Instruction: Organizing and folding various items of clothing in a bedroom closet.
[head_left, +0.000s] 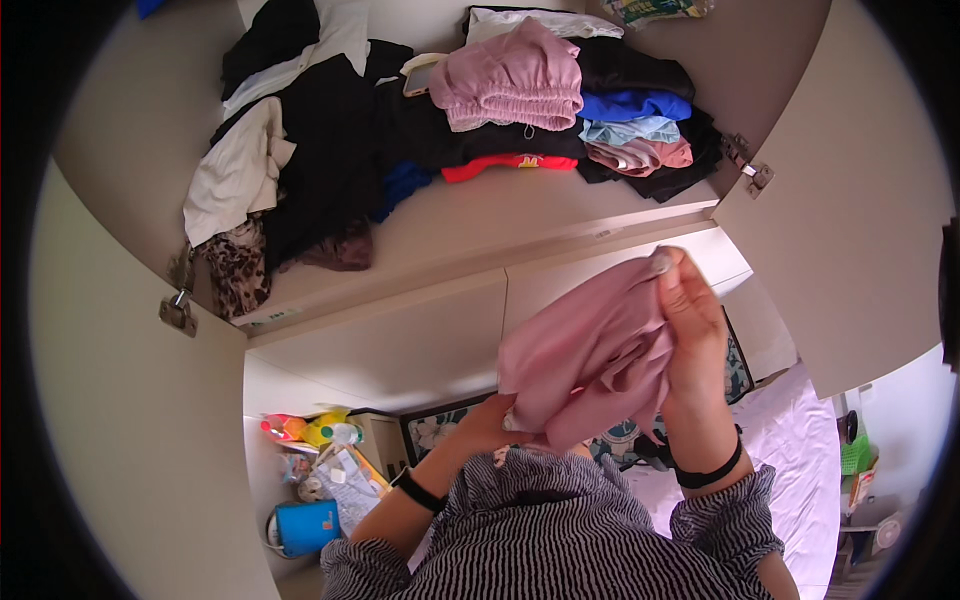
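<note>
A pink satin-like garment (585, 352) is held up between my hands, in front of the cupboard's lower doors. My right hand (690, 307) pinches its upper right corner between thumb and fingers. At its lower left edge, my left hand (499, 424) grips the cloth; some of those fingers are hidden behind it. Beyond, on the cupboard shelf, a folded pink garment with an elastic waistband (514, 79) lies on black clothes, beside a phone (418, 79). To its right is a stack with blue (637, 105), light blue and pink folded clothes.
The shelf edge (480, 262) runs between two open cupboard doors (847, 202). Black, cream (236, 169) and leopard-print clothes (236, 266) lie at the shelf's left. Lower left stand a blue box (307, 527), papers and bottles. A bed with a pale sheet (795, 465) is at lower right.
</note>
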